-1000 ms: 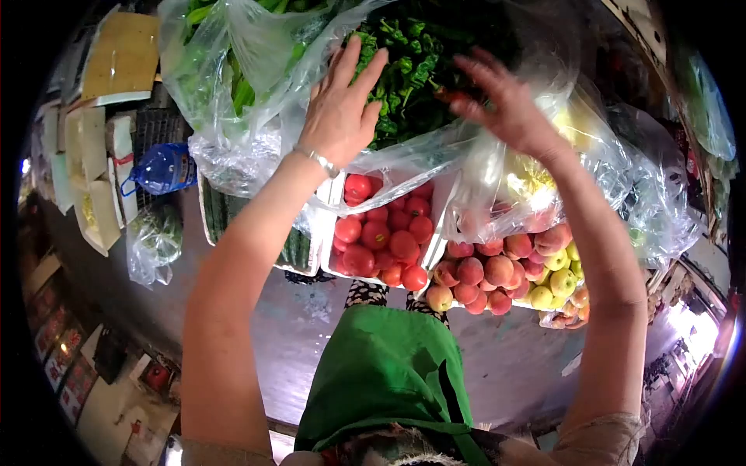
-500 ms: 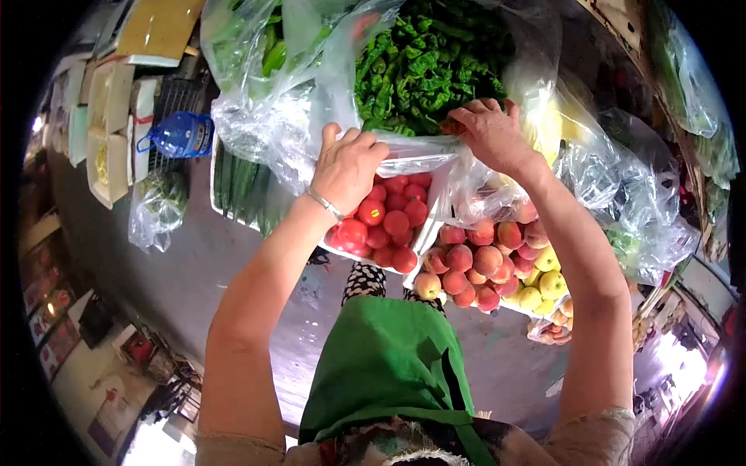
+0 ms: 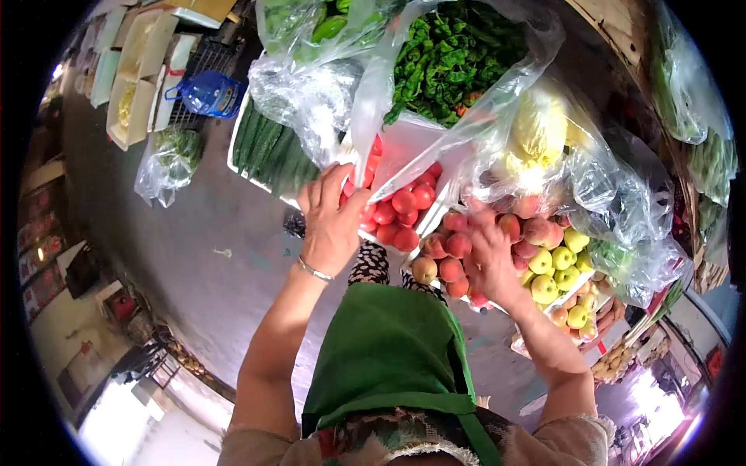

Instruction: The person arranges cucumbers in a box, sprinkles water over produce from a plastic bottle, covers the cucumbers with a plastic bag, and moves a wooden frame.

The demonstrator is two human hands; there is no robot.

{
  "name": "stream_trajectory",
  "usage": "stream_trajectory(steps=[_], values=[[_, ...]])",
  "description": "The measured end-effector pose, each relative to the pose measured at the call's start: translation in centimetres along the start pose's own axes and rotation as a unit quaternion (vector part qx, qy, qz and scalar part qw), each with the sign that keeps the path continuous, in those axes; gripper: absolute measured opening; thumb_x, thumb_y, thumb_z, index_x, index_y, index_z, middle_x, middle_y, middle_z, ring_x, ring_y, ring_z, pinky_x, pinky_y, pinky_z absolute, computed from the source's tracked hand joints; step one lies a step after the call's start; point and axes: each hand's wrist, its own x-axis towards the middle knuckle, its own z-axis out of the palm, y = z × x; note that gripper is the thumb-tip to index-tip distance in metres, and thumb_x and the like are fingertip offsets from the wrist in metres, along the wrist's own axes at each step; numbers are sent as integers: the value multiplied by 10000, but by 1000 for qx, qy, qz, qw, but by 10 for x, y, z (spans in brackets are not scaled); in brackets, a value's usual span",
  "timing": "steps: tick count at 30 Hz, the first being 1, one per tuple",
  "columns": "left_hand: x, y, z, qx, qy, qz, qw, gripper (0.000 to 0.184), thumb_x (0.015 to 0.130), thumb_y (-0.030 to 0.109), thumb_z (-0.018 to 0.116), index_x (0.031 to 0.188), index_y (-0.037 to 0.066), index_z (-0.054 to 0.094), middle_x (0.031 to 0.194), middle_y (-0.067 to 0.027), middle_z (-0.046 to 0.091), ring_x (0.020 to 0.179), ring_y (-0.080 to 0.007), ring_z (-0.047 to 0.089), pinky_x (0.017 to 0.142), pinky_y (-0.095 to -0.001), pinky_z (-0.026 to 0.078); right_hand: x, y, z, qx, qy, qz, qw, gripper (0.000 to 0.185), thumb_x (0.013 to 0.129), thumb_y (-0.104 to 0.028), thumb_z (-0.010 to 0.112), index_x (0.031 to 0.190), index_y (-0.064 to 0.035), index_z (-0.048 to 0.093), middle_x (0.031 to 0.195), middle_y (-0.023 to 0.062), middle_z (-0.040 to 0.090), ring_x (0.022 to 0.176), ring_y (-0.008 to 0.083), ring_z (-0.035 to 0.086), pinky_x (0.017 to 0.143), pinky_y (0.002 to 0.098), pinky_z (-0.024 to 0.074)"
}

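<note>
Just to the right of the left hand [image 3: 330,229], touching or nearly touching its fingers: red tomatoes [image 3: 404,202] in a white crate [image 3: 430,222]. Clearly nearer to this hand than to the right hand [image 3: 491,252]. As for the long axis of the crate, seems to run forward from the body, with a small lean to the right. From the left fingers, bent and a little spread, cannot tell if pinching the clear film [image 3: 458,136] beside them or only resting. Under the right fingers, peaches [image 3: 451,269]; too blurred there, cannot tell whether grasping or released. Beyond both hands, green peppers [image 3: 444,66]; left of the left fingers, cucumbers [image 3: 264,149]; right of the right fingers, green apples [image 3: 545,289].
</note>
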Motion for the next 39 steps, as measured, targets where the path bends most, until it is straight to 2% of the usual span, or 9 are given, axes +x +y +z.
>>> stream_trajectory(steps=[7,10,17,22,26,30,34,36,39], values=[[52,44,-58,-255,45,20,966,189,792,61,600,976,25,627,1266,-157,494,1170,-298,484,1004,-401,325,-83,2,67,88,-104,78,988,427,787,-69,638,1208,-61,566,1222,181,544,1115,393,512,945,467,411],[43,29,-38,-83,10,42,996,187,780,37,608,966,33,630,1272,-154,495,1201,-317,474,993,-424,338,-117,-4,101,139,-135,135,972,381,812,-96,633,1184,-48,569,1178,196,563,1099,399,532,928,461,433],[-28,-12,-10,-87,-18,0,996,619,807,4,573,1405,95,440,1403,-195,410,1282,-366,421,1060,-430,336,-150,-37,156,154,-252,270,917,508,897,-265,607,1354,-95,463,1439,222,378,1283,407,424,1030,463,406],[-138,-39,11,-132,-211,-78,965,637,826,117,600,1433,128,406,1452,-185,375,1338,-357,367,1068,-474,292,-182,-60,211,288,-271,387,833,696,895,-455,589,1464,-139,345,1535,215,216,1370,387,323,1099,423,330],[-251,-62,8,-96,-429,-125,890,655,803,191,637,1418,157,416,1441,-190,356,1311,-364,371,992,-546,316,-185,-87,231,353,-238,434,794,717,880,-468,597,1467,-141,346,1541,213,204,1388,365,301,1116,394,303],[-307,-79,-23,-42,-511,-170,842,694,795,277,665,1427,172,397,1450,-195,331,1310,-373,359,959,-602,330,-188,-113,255,327,-196,416,826,699,882,-416,610,1469,-148,342,1536,230,204,1396,376,277,1118,410,299],[-372,-96,-38,-129,-520,-276,798,829,796,447,679,1486,195,294,1482,-273,258,1362,-427,287,1038,-550,338,-184,-138,265,336,-197,385,837,675,890,-407,596,1472,-183,339,1533,254,183,1404,394,245,1134,430,269],[-395,-103,-25,-200,-487,-291,799,870,793,528,663,1502,224,259,1469,-350,228,1367,-465,277,1071,-463,346,-192,-153,275,294,-255,326,861,659,892,-432,580,1470,-225,339,1550,219,151,1408,436,182,1102,531,271],[-400,-85,-21,-138,-521,-307,785,867,790,565,638,1498,226,269,1460,-346,254,1334,-478,326,1062,-488,352,-185,-187,266,130,-412,292,853,637,897,-460,559,1467,-289,334,1578,151,100,1415,476,105,1045,676,269]])
